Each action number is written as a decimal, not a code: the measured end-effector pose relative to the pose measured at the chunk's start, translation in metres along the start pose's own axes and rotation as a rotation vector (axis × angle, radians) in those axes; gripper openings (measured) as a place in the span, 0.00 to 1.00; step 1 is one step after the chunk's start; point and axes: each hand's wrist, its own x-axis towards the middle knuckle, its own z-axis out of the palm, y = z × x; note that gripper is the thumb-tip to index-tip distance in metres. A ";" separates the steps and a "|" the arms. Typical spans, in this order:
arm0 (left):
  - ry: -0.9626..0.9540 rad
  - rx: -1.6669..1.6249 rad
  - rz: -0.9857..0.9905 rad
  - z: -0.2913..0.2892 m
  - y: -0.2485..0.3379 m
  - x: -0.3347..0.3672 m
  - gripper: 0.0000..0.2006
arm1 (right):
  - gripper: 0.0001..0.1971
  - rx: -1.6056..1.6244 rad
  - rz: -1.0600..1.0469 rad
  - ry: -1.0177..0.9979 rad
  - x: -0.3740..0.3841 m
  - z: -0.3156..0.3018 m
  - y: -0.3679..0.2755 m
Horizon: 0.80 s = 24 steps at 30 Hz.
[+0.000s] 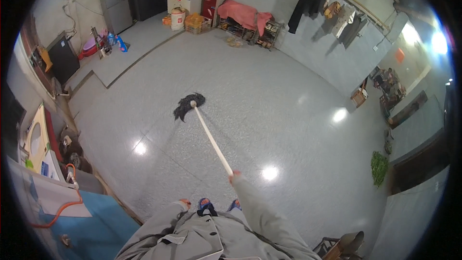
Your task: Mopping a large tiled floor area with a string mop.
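Observation:
A mop with a pale straight handle [212,140] reaches forward from me over the grey floor. Its dark, stringy head [184,107] lies spread on the floor ahead, slightly left of middle. My right hand [235,175] is closed around the handle, and the sleeve hides most of that hand. Whatever handle lies past my grip is hidden by my right forearm. My left hand [186,203] shows only a little beyond its grey cuff, low by my body and apart from the visible handle; its fingers are too small to make out.
Blue slippers [205,203] are on my feet. To the left stand a washing machine [36,139] and an orange hose [62,207]. A raised step [107,85] borders the far left floor. Far back is a cloth-covered rack [240,14]; greens [379,168] lie at right.

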 end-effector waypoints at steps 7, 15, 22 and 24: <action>-0.065 -0.335 -0.252 0.042 -0.003 0.007 0.11 | 0.14 -0.038 -0.060 0.103 0.038 -0.020 -0.009; -0.237 0.004 -0.133 0.059 -0.032 0.008 0.12 | 0.15 -0.117 -0.003 0.081 -0.188 -0.082 0.209; -0.329 0.196 -0.009 0.050 -0.019 0.065 0.13 | 0.19 -0.258 0.636 -0.087 -0.437 -0.066 0.299; -0.315 0.239 0.040 0.055 -0.018 0.081 0.13 | 0.20 -0.239 0.670 -0.105 -0.454 -0.054 0.292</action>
